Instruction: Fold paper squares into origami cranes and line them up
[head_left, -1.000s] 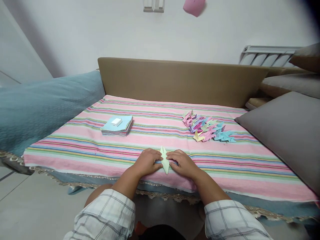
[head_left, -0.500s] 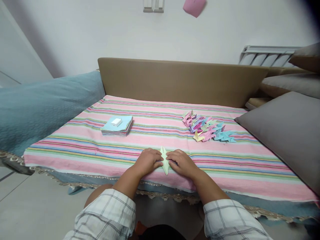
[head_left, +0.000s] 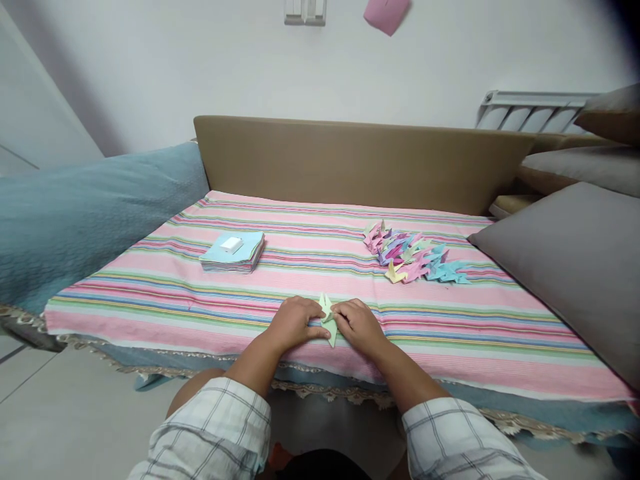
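Observation:
A pale green piece of folded origami paper [head_left: 332, 331] lies on the striped cloth near its front edge, narrow and pointed at both ends. From the left, my left hand [head_left: 299, 321] grips it, the thumb resting low on the paper. My right hand [head_left: 359, 325] pinches a flap at its right side between thumb and finger. The fingers cover part of the paper's middle. Further back on the right lies a heap of folded paper cranes [head_left: 413, 253] in pink, purple, yellow, green and blue.
A stack of coloured square paper [head_left: 235, 257] with a small white block [head_left: 231, 245] on top sits at the left. Grey cushions [head_left: 575, 260] line the right side. Behind the striped cloth [head_left: 300, 220] rises a brown backrest [head_left: 350, 163]; a blue covered armrest [head_left: 100, 213] bounds the left.
My right hand has shifted slightly left and now pinches a flap lifted across the paper's middle. The left thumb has moved lower onto the paper. The view has shifted slightly.

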Action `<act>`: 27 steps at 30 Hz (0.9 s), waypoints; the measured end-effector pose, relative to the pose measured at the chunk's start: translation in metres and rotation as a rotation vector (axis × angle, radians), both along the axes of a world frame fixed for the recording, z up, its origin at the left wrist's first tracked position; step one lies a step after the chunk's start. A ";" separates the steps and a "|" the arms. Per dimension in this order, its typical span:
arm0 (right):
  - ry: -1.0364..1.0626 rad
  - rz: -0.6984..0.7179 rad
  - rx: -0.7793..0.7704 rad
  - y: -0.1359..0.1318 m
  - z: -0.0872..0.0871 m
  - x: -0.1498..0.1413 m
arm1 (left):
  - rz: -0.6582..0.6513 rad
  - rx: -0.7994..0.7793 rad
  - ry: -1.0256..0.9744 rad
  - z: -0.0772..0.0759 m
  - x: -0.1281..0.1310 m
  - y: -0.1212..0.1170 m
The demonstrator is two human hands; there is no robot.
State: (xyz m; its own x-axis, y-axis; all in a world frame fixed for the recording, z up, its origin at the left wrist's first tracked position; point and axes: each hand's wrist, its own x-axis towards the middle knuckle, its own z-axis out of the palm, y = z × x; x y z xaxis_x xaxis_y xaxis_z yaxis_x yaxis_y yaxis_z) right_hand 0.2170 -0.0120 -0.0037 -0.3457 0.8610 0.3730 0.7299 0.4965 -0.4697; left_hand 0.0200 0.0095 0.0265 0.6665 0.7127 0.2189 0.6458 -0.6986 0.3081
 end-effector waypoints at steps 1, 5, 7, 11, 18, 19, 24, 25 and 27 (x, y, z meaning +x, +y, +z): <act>0.006 -0.011 -0.010 0.000 0.000 0.000 | 0.023 0.006 0.008 0.000 0.002 0.000; 0.020 -0.010 -0.028 0.000 0.000 0.000 | 0.148 0.043 0.050 0.000 0.009 -0.002; 0.024 0.004 -0.026 0.000 -0.001 0.001 | 0.184 0.046 0.041 -0.002 0.010 -0.002; 0.020 -0.010 -0.009 0.003 -0.004 0.001 | 0.217 0.037 0.015 -0.006 0.012 0.000; 0.013 -0.095 -0.028 0.006 -0.005 -0.003 | 0.275 0.039 0.002 -0.010 0.016 0.000; 0.016 -0.102 -0.035 0.006 -0.004 -0.004 | 0.282 0.034 -0.003 -0.010 0.016 0.000; 0.028 -0.123 -0.066 0.005 -0.001 -0.006 | 0.239 -0.063 -0.064 -0.009 0.012 0.004; 0.031 -0.124 -0.072 0.005 -0.001 -0.006 | 0.230 -0.086 -0.079 -0.009 0.011 0.005; 0.039 -0.123 -0.080 0.006 -0.001 -0.005 | 0.233 -0.118 -0.102 -0.008 0.010 0.006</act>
State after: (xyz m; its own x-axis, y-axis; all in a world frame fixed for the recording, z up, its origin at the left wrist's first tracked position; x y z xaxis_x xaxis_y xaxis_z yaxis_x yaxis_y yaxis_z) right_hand 0.2117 -0.0065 -0.0047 -0.2221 0.9236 0.3126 0.7637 0.3641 -0.5331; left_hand 0.0296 0.0154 0.0182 0.4606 0.8686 0.1826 0.7462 -0.4903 0.4503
